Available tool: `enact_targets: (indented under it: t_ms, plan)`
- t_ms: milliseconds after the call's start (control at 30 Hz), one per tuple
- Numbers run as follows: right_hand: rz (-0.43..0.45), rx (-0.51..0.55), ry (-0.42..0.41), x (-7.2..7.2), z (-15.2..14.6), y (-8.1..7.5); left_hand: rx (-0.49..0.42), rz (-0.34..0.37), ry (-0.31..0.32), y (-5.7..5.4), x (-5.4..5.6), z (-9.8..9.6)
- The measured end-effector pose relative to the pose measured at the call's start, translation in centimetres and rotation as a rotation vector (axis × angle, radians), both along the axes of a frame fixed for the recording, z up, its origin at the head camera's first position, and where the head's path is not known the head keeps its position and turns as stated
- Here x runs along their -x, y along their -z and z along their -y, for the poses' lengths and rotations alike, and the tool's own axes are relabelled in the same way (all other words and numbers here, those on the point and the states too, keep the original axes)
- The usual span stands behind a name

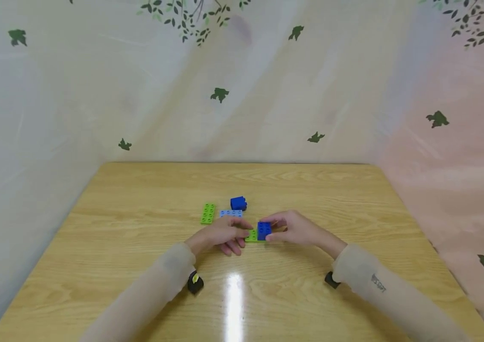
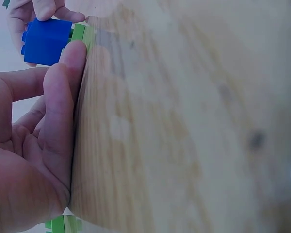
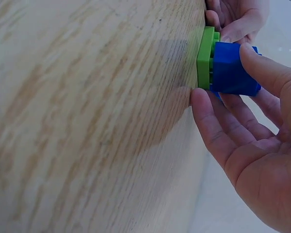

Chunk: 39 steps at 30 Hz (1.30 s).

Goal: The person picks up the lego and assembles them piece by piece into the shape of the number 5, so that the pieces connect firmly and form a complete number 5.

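Observation:
My right hand (image 1: 297,229) pinches a dark blue toy building brick (image 1: 264,231) between thumb and fingers. The brick stands studs up over the right part of a flat lime-green building brick (image 1: 251,236) lying on the table. A narrow gap with green studs shows between the blue brick (image 3: 228,68) and the green one (image 3: 204,60) in the right wrist view. At the green brick's left end, my left hand (image 1: 223,233) grips it with thumb and fingertip. Its other fingers rest low by the tabletop.
Behind my left hand lies a light blue flat brick (image 1: 231,213), partly covered by that hand. Another lime-green flat brick (image 1: 208,213) lies to its left. Farther back, a second dark blue brick (image 1: 238,204) is tipped on its side. A patterned cloth (image 1: 259,128) hangs behind the wooden table (image 1: 139,199).

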State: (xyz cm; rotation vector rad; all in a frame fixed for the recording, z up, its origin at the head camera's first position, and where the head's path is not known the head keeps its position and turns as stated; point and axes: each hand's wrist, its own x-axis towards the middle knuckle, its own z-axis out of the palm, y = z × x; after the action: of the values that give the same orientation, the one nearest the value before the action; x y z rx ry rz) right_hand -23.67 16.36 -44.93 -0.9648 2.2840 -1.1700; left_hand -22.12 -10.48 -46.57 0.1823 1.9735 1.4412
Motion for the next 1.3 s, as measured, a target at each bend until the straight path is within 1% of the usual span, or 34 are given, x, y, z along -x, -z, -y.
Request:
enact_targets:
  t_ms: [133, 233, 367, 533, 667, 800, 933, 1000, 1200, 1300]
  plan:
    - [-0.028, -0.007, -0.030, -0.07, -0.05, -0.05, -0.008, 0.007, -0.011, -0.03, -0.10, 0.09]
    - [-0.002, 0.013, -0.032, -0.20, -0.04, -0.07, -0.007, -0.001, -0.004, -0.08, -0.16, 0.22]
    - [0.070, 0.054, -0.013, -0.24, 0.21, -0.05, -0.001, 0.001, -0.008, -0.20, -0.20, 0.44]
    - [0.111, 0.082, 0.013, -0.12, 0.38, -0.18, -0.012, 0.000, -0.013, -0.25, -0.07, 0.49]
    - [0.146, 0.090, 0.051, -0.17, 0.01, -0.08, -0.017, -0.019, 0.012, -0.16, 0.15, 0.32]
    - [0.167, 0.085, 0.070, -0.25, -0.22, -0.03, -0.013, -0.026, 0.033, -0.09, 0.25, 0.19]
    - [0.191, 0.079, 0.078, 0.02, 0.10, -0.13, 0.002, -0.021, 0.009, -0.18, 0.23, 0.33]
    - [0.189, 0.078, 0.077, 0.14, 0.21, -0.15, 0.006, -0.019, 0.002, -0.18, 0.24, 0.38]
    - [0.119, 0.059, 0.048, 0.24, 0.06, 0.17, -0.002, -0.005, 0.012, 0.06, 0.19, 0.22]
    - [0.121, 0.047, 0.047, 0.29, 0.18, 0.04, -0.002, 0.003, 0.002, -0.05, 0.12, 0.19]
